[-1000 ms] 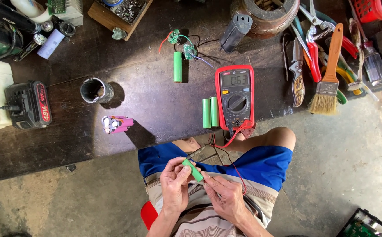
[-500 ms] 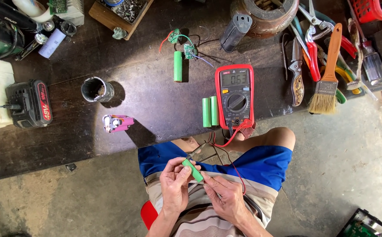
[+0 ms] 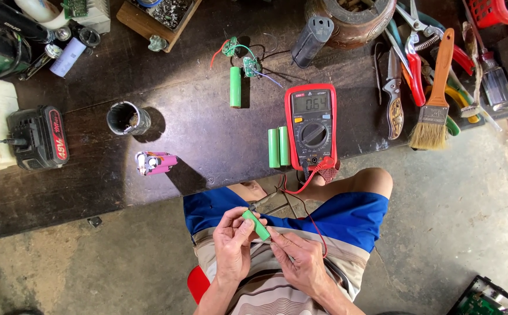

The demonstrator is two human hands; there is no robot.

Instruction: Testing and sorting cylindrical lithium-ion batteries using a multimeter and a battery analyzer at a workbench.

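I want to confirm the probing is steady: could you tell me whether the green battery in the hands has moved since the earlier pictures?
No. The green battery sits in the same spot below the red meter as before.

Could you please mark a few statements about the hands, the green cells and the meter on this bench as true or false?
1. The left hand holds a green cylindrical cell. True.
2. The multimeter on the board is blue. False: its casing is red, with a dark dial.
3. Two green cells lie side by side just left of the multimeter. True.
4. The paintbrush is in the right hand. False: it lies on the bench among the hand tools, while the right hand is at the lower end of the held cell.
5. A red lead runs from the multimeter towards the person's lap. True.
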